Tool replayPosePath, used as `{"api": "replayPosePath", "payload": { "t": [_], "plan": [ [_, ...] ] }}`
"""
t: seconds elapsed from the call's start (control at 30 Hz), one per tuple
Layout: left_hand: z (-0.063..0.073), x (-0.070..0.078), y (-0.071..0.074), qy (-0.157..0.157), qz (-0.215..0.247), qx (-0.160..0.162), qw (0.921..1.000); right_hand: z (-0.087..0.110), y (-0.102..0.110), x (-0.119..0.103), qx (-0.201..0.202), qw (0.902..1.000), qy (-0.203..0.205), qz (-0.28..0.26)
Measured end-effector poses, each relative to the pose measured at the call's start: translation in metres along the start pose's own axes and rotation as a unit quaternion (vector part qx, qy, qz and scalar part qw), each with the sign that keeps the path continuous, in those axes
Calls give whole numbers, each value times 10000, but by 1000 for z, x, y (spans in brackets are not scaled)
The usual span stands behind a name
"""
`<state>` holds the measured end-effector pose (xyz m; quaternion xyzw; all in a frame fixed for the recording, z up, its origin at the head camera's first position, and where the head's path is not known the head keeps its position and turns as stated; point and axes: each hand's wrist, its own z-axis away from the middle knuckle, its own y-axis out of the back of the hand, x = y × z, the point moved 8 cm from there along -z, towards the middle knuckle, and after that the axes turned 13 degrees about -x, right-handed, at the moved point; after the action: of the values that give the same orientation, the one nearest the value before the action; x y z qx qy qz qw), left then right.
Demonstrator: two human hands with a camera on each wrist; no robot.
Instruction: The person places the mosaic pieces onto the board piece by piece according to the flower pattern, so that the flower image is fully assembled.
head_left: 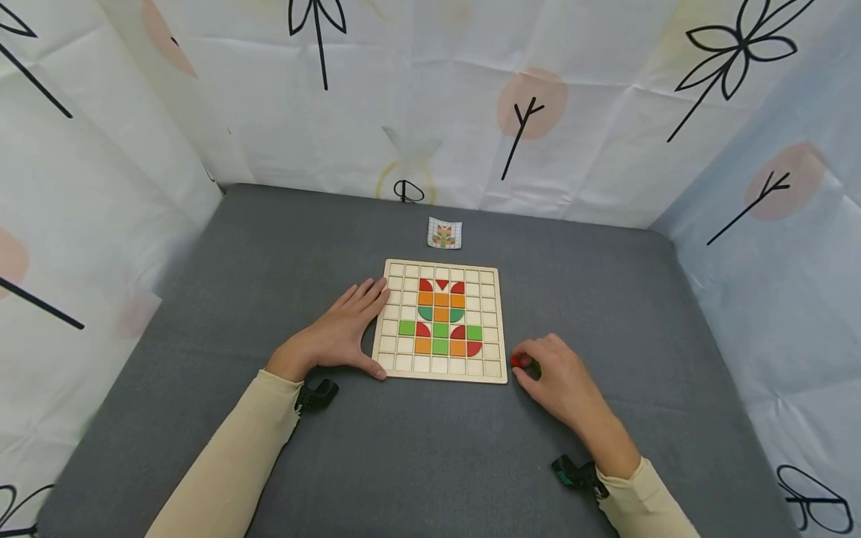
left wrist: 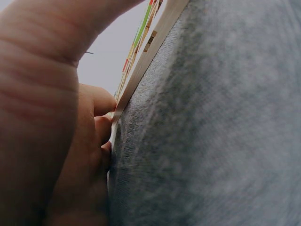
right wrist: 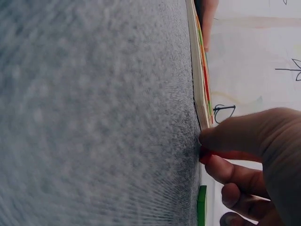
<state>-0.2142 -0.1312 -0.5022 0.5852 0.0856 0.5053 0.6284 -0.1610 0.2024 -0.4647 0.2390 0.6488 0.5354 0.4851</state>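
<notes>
A square wooden grid board (head_left: pixel 397 365) lies on the grey table, its middle cells filled with red, orange, green and teal tiles of square, triangular and rounded shapes. My left hand (head_left: pixel 344 329) rests along the board's left edge, fingers extended at the upper part and thumb at the lower corner. Just off the board's lower right corner, my right hand (head_left: pixel 557 377) pinches a small red tile (right wrist: pixel 205 154) between thumb and index finger, close to the cloth. Beside those fingers a green tile (right wrist: pixel 201 205) sits on the table. Fingers partly hide the red tile's shape.
Behind the board lies a small card (head_left: pixel 445 234) printed with a coloured tile pattern on a grid. Grey cloth covers the table (head_left: pixel 430 456). White curtains (head_left: pixel 430 97) with plant drawings hang around the back and sides.
</notes>
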Motion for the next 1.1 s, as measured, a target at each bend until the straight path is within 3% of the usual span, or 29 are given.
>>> {"api": "replayPosePath", "payload": {
  "t": [0.2, 0.7, 0.9, 1.1],
  "plan": [
    [0, 1, 1, -33, -21, 21, 10000, -1, -4, -1, -237, 9997, -8, -57],
    [0, 2, 2, -24, -45, 4, 10000, -7, 0, -2, -375, 9987, -214, -282],
    [0, 2, 2, -24, -45, 6, 10000, -16, 7, -16, -325, 9991, -43, -255],
    [0, 1, 1, -26, -24, -3, 10000, -28, 12, -34, -242, 9984, 444, -253]
  ]
}}
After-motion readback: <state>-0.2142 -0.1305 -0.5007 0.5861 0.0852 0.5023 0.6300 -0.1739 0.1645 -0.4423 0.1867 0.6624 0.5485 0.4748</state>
